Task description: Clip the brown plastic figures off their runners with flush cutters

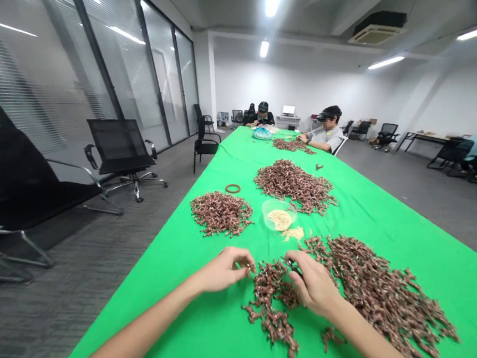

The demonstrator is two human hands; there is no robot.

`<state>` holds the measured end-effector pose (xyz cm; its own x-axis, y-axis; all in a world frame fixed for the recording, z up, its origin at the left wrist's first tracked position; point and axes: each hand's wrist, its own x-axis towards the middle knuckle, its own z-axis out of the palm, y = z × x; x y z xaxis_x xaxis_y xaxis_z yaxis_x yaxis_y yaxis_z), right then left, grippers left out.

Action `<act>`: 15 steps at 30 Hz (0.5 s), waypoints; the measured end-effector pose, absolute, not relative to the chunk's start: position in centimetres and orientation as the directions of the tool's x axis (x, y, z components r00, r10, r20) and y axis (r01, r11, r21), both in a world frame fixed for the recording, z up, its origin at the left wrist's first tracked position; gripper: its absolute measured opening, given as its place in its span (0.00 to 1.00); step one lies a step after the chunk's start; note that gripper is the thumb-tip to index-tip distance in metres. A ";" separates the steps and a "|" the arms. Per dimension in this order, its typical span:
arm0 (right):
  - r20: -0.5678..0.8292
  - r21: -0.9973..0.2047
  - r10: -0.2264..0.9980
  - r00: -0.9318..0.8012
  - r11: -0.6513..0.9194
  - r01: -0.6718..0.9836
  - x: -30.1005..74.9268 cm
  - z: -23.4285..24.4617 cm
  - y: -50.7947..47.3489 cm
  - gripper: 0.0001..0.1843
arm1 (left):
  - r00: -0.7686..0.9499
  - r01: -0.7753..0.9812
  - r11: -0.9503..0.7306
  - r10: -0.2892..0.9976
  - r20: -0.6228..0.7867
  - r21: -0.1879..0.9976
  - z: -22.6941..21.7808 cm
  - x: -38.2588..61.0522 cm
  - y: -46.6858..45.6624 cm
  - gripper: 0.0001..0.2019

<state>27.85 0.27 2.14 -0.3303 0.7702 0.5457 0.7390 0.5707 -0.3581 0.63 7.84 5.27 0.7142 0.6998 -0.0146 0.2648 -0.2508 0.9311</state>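
Observation:
Both my hands rest on a long table under a green cloth (219, 336). My left hand (225, 269) is curled, its fingertips pinching a small brown piece at the edge of a small heap of brown pieces (272, 304). My right hand (314, 284) lies on the same heap with its fingers curled down into the pieces; what they grip is hidden. A big pile of the same brown pieces (382, 289) spreads to the right of my right hand.
Beyond my hands stand a clear bowl of small pale bits (279, 215), some spilled beside it, two more brown piles (221, 213) (295, 182) and a brown ring (232, 188). Other people sit at the far end. Black chairs (121, 150) stand left.

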 end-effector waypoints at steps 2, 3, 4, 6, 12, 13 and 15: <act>0.554 -0.350 0.777 -0.301 0.545 0.762 27.6 1.8 1.0 0.15 | 0.730 0.188 -0.120 0.681 -0.057 0.975 4.7 1.2 8.3 0.10; 0.556 -0.352 0.781 -0.283 0.530 0.772 27.5 1.6 1.5 0.14 | 0.732 0.151 -0.056 0.677 -0.074 0.987 4.5 1.3 8.4 0.11; 0.557 -0.356 0.786 -0.269 0.519 0.778 27.4 1.3 1.8 0.14 | 0.730 0.117 0.002 0.677 -0.087 0.993 4.3 1.3 8.4 0.12; 0.556 -0.369 0.792 -0.254 0.508 0.778 27.2 0.9 2.3 0.13 | 0.719 0.057 0.095 0.687 -0.106 0.994 3.9 1.2 8.3 0.12; 0.537 -0.406 0.796 -0.278 0.532 0.743 26.4 0.4 1.1 0.10 | 0.700 -0.060 0.270 0.697 -0.152 0.961 3.2 1.2 6.3 0.10; 0.536 -0.409 0.796 -0.281 0.536 0.739 26.3 0.3 0.7 0.10 | 0.705 -0.068 0.291 0.691 -0.161 0.954 3.1 1.4 5.9 0.11; 0.530 -0.413 0.795 -0.295 0.546 0.729 25.9 0.2 0.1 0.10 | 0.709 -0.084 0.332 0.683 -0.178 0.939 3.0 1.8 5.4 0.11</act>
